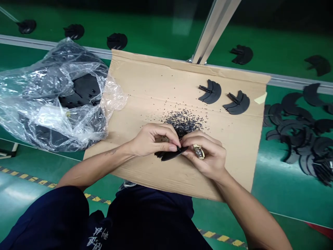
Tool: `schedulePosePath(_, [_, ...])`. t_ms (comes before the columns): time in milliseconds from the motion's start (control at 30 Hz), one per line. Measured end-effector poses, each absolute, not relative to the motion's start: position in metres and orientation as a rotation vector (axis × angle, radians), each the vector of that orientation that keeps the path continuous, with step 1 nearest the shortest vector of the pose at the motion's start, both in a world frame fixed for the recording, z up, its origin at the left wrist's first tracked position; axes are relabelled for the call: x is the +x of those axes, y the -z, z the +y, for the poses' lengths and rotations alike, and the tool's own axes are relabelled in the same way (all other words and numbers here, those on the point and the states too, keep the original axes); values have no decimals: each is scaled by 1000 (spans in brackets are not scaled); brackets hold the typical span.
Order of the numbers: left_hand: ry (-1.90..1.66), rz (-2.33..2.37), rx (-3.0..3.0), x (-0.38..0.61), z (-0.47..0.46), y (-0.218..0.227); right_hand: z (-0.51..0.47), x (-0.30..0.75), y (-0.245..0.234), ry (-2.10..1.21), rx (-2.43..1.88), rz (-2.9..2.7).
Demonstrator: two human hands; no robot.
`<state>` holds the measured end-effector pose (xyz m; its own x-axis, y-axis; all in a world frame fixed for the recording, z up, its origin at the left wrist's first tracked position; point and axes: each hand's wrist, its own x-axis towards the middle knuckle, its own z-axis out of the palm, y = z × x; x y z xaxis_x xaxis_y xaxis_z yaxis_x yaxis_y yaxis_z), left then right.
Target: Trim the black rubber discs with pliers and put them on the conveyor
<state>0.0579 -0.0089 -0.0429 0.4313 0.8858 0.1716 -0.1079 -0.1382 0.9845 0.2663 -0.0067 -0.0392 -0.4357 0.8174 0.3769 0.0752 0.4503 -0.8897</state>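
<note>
Over the cardboard sheet (153, 177), my left hand (153, 140) is closed, pinching a black curved plastic piece (169, 155) between thumb and fingers. My right hand (208, 152) is closed at the other end of the piece. A short tool with a pale yellow, wrapped-looking end (199, 151) sticks out of its grip; the tool's working end is hidden. Just beyond both hands lies a scatter of tiny black bits (184, 119). Farther right on the cardboard rest two black curved pieces (213, 92) with thin stems.
At left a clear plastic bag (54, 114) holds black curved pieces. Many similar pieces (296, 121) are piled on the green surface at right. More pieces (117, 41) lie spaced out beyond the metal rail (166, 59). A metal post (214, 31) rises at the back.
</note>
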Motion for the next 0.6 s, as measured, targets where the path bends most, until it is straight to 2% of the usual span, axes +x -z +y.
schedulePosePath(167, [-1010, 743, 1523, 59, -12, 42, -8, 266, 41, -1010, -725, -1864])
schedulePosePath(400, [-960, 806, 1479, 64, -12, 46, -7, 264, 40, -873, -910, -1804])
schedulePosePath(600, [-1094, 1061, 1551, 62, -10, 50, 0, 277, 37, -1029, -1106, -1746])
